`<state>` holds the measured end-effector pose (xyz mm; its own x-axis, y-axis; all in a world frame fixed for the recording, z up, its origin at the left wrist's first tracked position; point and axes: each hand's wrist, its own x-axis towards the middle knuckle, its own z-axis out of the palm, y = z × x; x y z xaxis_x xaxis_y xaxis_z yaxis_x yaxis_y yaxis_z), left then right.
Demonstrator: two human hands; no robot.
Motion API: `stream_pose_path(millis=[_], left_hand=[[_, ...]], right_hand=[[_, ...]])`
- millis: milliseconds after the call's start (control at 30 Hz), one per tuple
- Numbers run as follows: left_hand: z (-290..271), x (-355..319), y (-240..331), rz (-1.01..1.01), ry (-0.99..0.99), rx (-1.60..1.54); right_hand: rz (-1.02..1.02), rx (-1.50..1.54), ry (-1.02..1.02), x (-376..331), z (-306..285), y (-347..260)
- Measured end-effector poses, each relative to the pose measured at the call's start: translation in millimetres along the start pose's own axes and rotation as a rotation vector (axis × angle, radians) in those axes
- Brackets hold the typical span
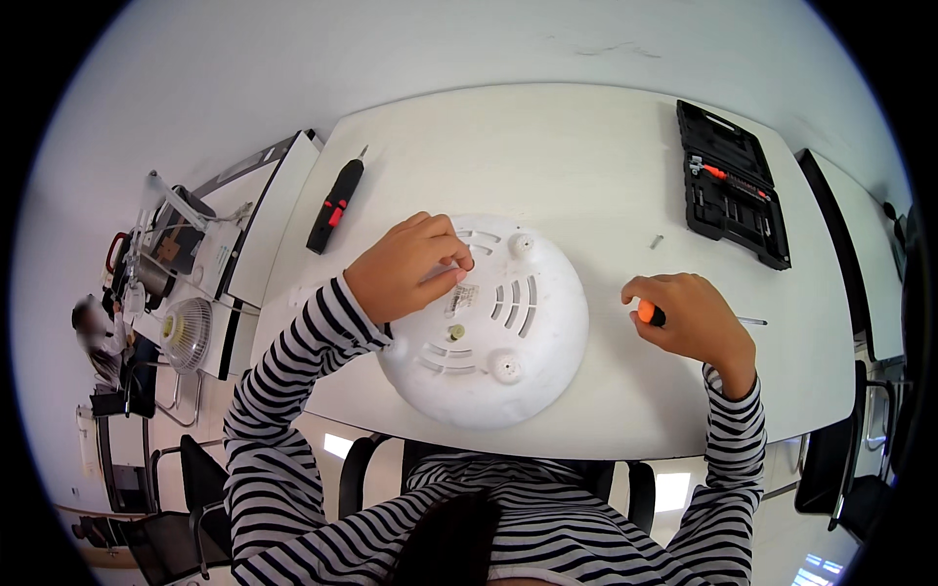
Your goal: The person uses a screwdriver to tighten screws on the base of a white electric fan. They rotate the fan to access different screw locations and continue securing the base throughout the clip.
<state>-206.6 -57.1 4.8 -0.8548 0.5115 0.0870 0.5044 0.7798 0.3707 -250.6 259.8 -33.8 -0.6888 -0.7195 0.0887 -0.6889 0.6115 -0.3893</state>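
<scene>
A round white plastic housing [547,376] lies on the table in front of me, with curved vent slots, small round feet and a label on the side facing up. Over its upper left part is my left hand [410,266], thumb and fingertips pinched together close to the surface; whatever they hold is too small to make out. A yellowish round peg [456,333] sits near the housing's middle. To the right of the housing, my right hand [689,317] is closed around a screwdriver [647,311] with an orange and black handle. Its thin metal shaft shows beyond the hand's right side.
A black and red electric screwdriver [335,207] lies at the table's far left. An open black tool case [733,215] with bits stands at the far right, a loose screw [657,240] beside it. Leftward, another table holds a fan [186,332], and a person sits there.
</scene>
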Motion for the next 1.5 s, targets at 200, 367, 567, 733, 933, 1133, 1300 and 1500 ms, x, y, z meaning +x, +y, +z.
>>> stream_pose_path(millis=[200, 367, 567, 733, 933, 1133, 1300, 1500], left_hand=[[7.7, -7.8, 0.8, 0.056, 0.143, 0.169], [18.4, -8.4, 0.0, 0.048, 0.191, 0.179], [8.9, 1.7, -2.7, -0.04, 0.057, 0.087], [6.1, -1.6, -12.1, -0.059, 0.032, -0.133], [-2.4, -28.4, -4.8, -0.1, 0.181, -0.15], [2.5, -51.8, 14.6, -0.108, 0.229, -0.103], [9.0, -50.3, 24.3, 0.012, 0.221, -0.016], [8.2, -42.8, 25.9, 0.072, 0.162, 0.094]], right_hand=[[-0.089, -0.062, 0.013, 4.5, -16.1, -14.0], [-0.294, 0.107, 0.219, 17.5, -41.2, -40.2], [-0.618, 0.38, 0.712, 37.1, -56.2, -57.6], [-0.775, 1.089, 0.681, 74.1, -69.5, -89.6], [-0.691, 1.357, 0.579, 122.7, -50.3, -105.8], [-0.526, 1.272, 0.51, 132.8, -34.1, -129.3], [-1.094, 1.514, 0.029, 162.1, -36.5, -91.4], [-0.632, 1.418, 0.465, 140.3, -38.3, -106.7]])
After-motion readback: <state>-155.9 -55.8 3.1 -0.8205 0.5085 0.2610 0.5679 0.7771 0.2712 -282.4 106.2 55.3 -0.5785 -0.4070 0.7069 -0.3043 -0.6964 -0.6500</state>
